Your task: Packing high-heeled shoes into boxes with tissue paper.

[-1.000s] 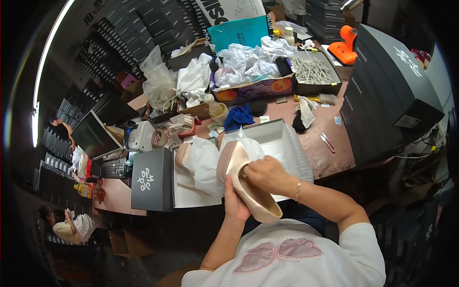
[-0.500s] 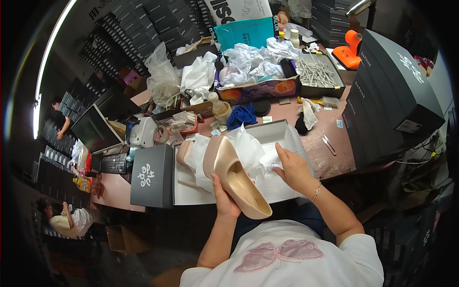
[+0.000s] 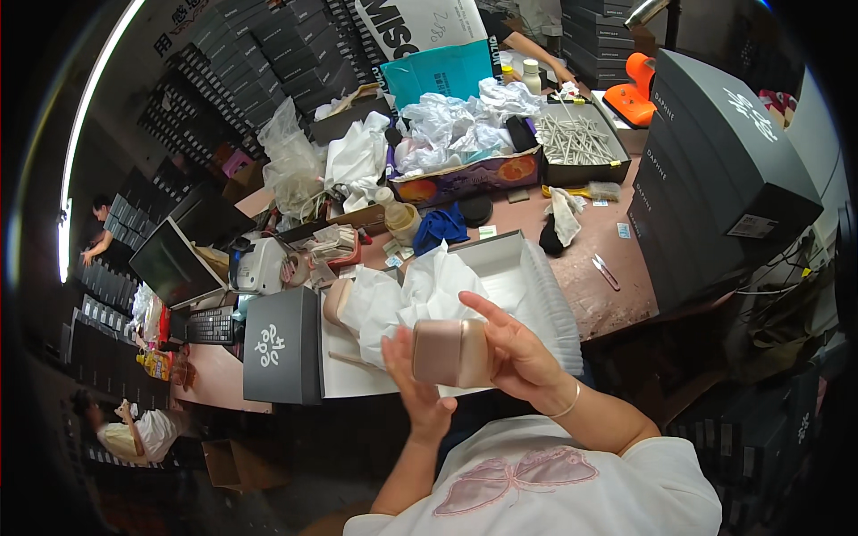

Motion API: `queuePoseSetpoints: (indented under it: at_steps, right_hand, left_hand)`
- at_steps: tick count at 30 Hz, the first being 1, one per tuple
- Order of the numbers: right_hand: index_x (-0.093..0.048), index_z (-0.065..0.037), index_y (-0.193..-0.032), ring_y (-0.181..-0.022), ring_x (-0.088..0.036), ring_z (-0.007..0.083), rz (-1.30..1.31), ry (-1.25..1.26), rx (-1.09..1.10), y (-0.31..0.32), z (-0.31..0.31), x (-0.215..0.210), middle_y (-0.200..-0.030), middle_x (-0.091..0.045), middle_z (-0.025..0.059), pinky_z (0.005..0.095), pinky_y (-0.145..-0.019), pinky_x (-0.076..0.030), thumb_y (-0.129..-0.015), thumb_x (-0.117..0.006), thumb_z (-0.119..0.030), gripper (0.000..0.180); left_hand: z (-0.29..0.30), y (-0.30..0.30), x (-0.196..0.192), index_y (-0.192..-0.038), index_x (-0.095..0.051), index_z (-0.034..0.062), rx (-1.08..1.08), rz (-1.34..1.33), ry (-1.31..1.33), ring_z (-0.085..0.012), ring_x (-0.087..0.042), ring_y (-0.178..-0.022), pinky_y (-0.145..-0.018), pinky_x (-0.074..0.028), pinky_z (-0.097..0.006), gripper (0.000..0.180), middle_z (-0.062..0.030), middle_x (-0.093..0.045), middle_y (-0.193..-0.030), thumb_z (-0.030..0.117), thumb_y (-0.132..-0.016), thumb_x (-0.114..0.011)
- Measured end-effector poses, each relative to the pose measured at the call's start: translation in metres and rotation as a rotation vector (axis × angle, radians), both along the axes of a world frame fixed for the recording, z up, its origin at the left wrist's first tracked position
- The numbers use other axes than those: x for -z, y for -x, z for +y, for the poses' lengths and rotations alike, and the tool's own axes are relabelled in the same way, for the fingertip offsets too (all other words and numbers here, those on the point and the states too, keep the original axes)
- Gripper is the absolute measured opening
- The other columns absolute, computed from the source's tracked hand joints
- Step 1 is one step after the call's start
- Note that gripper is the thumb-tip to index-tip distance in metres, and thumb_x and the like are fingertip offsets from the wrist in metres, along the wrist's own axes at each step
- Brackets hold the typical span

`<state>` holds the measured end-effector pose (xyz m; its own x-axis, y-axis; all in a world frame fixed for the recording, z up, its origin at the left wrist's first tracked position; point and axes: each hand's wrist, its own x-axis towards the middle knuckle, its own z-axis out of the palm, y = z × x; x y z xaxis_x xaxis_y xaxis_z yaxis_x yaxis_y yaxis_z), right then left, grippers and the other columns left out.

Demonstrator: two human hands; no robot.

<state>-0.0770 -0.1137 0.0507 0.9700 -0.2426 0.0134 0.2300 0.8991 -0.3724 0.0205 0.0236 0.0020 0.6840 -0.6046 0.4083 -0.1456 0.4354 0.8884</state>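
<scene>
A champagne satin high-heeled platform shoe (image 3: 438, 352) is turned end-on, its thick platform toward me, so its heel and opening are hidden. My right hand (image 3: 527, 362) grips it from the right side, index finger stretched out above it. Beside its left side is my left hand (image 3: 416, 393), fingers extended and slightly blurred; whether it touches the shoe I cannot tell. Below and beyond lies an open shoe box (image 3: 496, 255) lined with white tissue paper (image 3: 438, 286). A matching shoe (image 3: 337, 302) rests at its left end, partly covered by the tissue.
A dark box lid (image 3: 281, 344) stands left of the open box. Grey shoe boxes (image 3: 715, 179) tower at the right. Small scissors (image 3: 606, 272), a blue cloth (image 3: 440, 230), a brush (image 3: 603, 191) and a carton of crumpled paper (image 3: 465, 174) lie on the pink table. Other people work beyond.
The shoe has turned from lengthwise to end-on and passed from my left hand into my right. My left hand has opened beside it. At the back, another person's arm reaches farther in.
</scene>
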Motion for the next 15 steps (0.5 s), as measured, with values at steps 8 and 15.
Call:
queuePoseSetpoints:
  at_steps: [8,15]
  right_hand:
    - [-0.027,-0.007,-0.150,-0.128,-0.043,0.0166,-0.119,0.277,-0.085,0.012,0.023,-0.005,-0.140,-0.043,0.0104,0.0274,-0.106,-0.036,-0.094,-0.058,-0.010,0.064]
    - [-0.030,-0.005,-0.148,-0.120,-0.049,0.0163,0.080,0.759,-0.179,0.038,0.005,-0.014,-0.136,-0.045,0.0114,0.0275,-0.098,-0.041,-0.095,-0.059,-0.014,0.061]
  left_hand:
    - [-0.004,-0.021,-0.011,-0.108,-0.050,0.0033,0.034,-0.037,0.049,-0.0200,-0.058,-0.096,-0.083,-0.049,-0.033,0.071,-0.0122,-0.059,-0.106,0.043,-0.064,-0.089]
    - [-0.001,-0.030,-0.007,-0.109,-0.050,0.0032,0.104,0.214,-0.104,-0.0149,-0.058,-0.091,-0.080,-0.050,-0.029,0.065,-0.0073,-0.060,-0.100,0.041,-0.069,-0.086]
